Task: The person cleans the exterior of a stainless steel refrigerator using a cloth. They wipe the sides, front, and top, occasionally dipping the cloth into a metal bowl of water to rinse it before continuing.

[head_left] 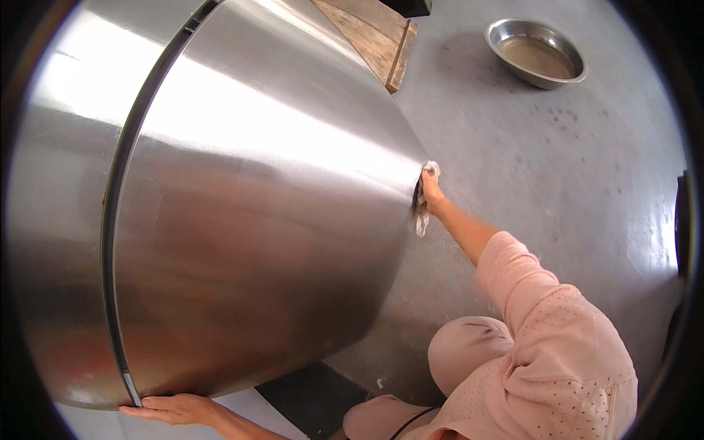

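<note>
A large curved stainless steel body (247, 236), narrowing towards the right, fills the left and middle of the view. Around it runs a dark strip (111, 220) with a pale lower end. My right hand (432, 190) grips a crumpled whitish cloth (422, 225) against the right end of the steel. Beside the cloth, a dark edge or opening shows, partly covered by the hand. My left hand (173, 410) lies with extended fingers along the steel's lower edge, near the end of the strip, and holds nothing. Its palm side is hidden.
On the grey floor (495, 165) stands a metal basin (583, 77) with murky liquid in it. A wooden board or crate (379, 33) sits behind the steel body. Below the steel lies a dark flat panel (313, 396). My bent knees (467, 352) are close by. Dark objects (683, 225) stand at the right rim.
</note>
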`<act>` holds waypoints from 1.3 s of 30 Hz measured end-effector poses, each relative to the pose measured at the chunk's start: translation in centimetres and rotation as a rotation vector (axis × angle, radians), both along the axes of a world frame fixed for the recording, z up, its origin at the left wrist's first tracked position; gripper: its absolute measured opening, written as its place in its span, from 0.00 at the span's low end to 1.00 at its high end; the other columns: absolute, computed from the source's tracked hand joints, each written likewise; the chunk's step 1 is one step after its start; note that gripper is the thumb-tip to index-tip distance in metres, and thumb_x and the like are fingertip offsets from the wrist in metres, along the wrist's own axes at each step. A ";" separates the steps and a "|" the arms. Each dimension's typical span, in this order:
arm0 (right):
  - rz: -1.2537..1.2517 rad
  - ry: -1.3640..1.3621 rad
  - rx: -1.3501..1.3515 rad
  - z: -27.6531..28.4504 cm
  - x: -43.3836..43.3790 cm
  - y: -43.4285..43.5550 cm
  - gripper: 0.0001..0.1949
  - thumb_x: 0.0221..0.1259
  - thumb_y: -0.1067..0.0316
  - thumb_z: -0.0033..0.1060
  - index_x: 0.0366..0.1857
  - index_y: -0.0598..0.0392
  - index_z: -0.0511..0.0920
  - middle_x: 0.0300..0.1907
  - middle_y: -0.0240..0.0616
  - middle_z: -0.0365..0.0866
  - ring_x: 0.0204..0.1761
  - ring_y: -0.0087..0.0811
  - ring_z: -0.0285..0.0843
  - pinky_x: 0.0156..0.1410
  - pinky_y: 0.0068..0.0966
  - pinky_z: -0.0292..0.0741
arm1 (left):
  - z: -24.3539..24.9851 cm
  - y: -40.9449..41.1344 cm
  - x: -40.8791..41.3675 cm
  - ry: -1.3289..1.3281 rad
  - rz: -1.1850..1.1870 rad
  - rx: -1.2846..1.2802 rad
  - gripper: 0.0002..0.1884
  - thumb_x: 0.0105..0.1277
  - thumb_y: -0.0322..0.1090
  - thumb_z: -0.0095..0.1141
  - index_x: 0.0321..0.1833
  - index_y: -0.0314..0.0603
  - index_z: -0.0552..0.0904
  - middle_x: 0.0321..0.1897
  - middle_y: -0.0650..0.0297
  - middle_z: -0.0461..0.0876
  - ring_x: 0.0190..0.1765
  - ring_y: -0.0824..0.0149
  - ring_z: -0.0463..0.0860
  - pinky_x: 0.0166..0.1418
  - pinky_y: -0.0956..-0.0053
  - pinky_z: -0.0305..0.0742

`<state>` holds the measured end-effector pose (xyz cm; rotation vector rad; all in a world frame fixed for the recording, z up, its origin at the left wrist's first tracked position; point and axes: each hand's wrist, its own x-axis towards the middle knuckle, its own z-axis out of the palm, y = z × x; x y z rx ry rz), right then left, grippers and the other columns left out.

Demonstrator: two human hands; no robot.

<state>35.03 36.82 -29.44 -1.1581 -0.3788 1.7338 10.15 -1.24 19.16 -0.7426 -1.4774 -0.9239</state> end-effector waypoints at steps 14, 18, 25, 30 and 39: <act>-0.581 -0.400 1.154 21.9 -0.2 2.2 0.27 0.71 0.55 0.44 0.70 0.58 0.63 0.72 0.53 0.59 0.76 0.52 0.51 0.80 0.41 0.47 | -0.9 -0.1 1.5 -0.057 0.018 0.022 0.27 0.81 0.41 0.31 0.76 0.30 0.57 0.76 0.44 0.57 0.75 0.49 0.61 0.77 0.62 0.59; -0.423 -0.516 0.659 0.2 -1.1 -0.7 0.27 0.69 0.62 0.43 0.71 0.59 0.62 0.76 0.52 0.52 0.79 0.51 0.43 0.82 0.40 0.43 | -0.3 0.3 0.9 -0.025 0.042 -0.005 0.28 0.81 0.44 0.29 0.77 0.33 0.55 0.76 0.44 0.57 0.75 0.47 0.61 0.76 0.61 0.62; -0.553 -0.623 0.989 14.3 -2.7 -2.6 0.26 0.65 0.63 0.46 0.67 0.57 0.65 0.71 0.54 0.55 0.74 0.53 0.48 0.80 0.41 0.45 | -0.6 0.1 0.8 -0.024 0.048 -0.021 0.27 0.82 0.43 0.29 0.77 0.33 0.56 0.76 0.44 0.56 0.76 0.48 0.60 0.77 0.60 0.61; -0.435 -0.778 1.319 37.6 -2.4 -1.4 0.37 0.65 0.58 0.52 0.77 0.50 0.51 0.78 0.60 0.39 0.80 0.58 0.32 0.81 0.50 0.38 | -0.4 0.2 1.2 -0.022 0.004 -0.025 0.27 0.81 0.43 0.29 0.77 0.35 0.56 0.77 0.45 0.56 0.77 0.47 0.59 0.78 0.61 0.58; -0.527 -0.846 1.628 38.8 -2.4 -3.7 0.34 0.65 0.60 0.49 0.76 0.51 0.54 0.78 0.59 0.40 0.80 0.59 0.34 0.81 0.49 0.41 | -1.0 1.5 1.3 -0.080 -0.006 0.021 0.26 0.81 0.40 0.30 0.77 0.35 0.57 0.76 0.47 0.57 0.75 0.50 0.63 0.75 0.63 0.62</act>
